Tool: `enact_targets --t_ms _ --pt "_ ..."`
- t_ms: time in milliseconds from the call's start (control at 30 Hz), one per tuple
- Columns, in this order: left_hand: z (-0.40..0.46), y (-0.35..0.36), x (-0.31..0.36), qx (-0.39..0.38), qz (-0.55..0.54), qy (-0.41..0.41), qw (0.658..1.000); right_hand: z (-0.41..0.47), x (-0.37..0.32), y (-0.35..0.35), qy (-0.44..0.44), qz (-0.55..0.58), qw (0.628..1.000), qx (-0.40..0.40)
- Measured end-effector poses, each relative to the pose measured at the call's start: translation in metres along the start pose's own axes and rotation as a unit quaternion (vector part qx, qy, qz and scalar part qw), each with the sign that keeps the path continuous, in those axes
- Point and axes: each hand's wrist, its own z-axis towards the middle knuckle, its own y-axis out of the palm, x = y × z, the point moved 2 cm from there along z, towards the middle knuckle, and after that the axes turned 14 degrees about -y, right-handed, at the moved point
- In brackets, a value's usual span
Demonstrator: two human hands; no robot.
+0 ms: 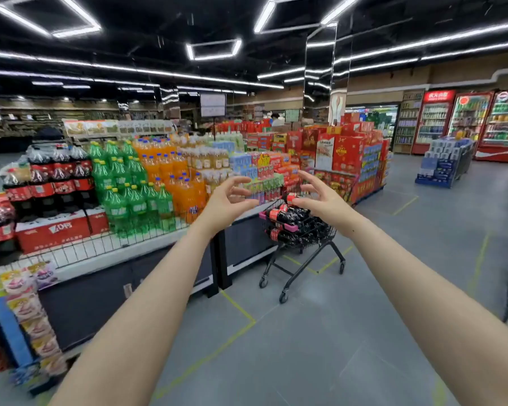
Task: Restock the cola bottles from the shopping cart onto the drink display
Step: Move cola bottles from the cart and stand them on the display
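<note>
Inside black cart (305,253), lying cola bottles (288,215), perhaps a dozen.

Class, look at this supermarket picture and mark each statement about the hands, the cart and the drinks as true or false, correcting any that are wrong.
1. Both hands are holding nothing. True: the left hand and the right hand reach forward with fingers spread and curved.
2. The shopping cart holds orange soda bottles. False: it holds cola bottles lying on their sides.
3. On the drink display, green bottles stand between the stacked cola and the orange bottles. True.
4. The cart stands to the left of the display. False: it stands at its right end.
</note>
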Motion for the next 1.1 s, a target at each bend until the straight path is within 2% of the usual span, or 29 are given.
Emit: enact_targets --t_ms 233,467,633,800,1100 --pt "0.058 0.055 -0.104 -0.06 0.015 -0.086 0.994 0.003 0.117 0.022 0.099 0.023 0.995 -0.011" --pt "0.142 0.067 -0.221 -0.102 0.05 -0.123 0.986 0.042 0.246 0.062 0.187 0.035 0.981 -0.023" --pt "0.254 0.049 -0.293 -0.115 0.052 -0.147 0.981 0.121 0.33 0.093 0.225 0.034 0.974 0.001" --pt "0.372 0.032 -0.338 -0.165 0.068 -0.142 0.974 0.192 0.397 0.113 0.287 0.039 0.957 0.029" --pt "0.578 0.05 -0.393 -0.194 0.059 -0.141 0.969 0.322 0.521 0.092 0.33 0.029 0.939 0.086"
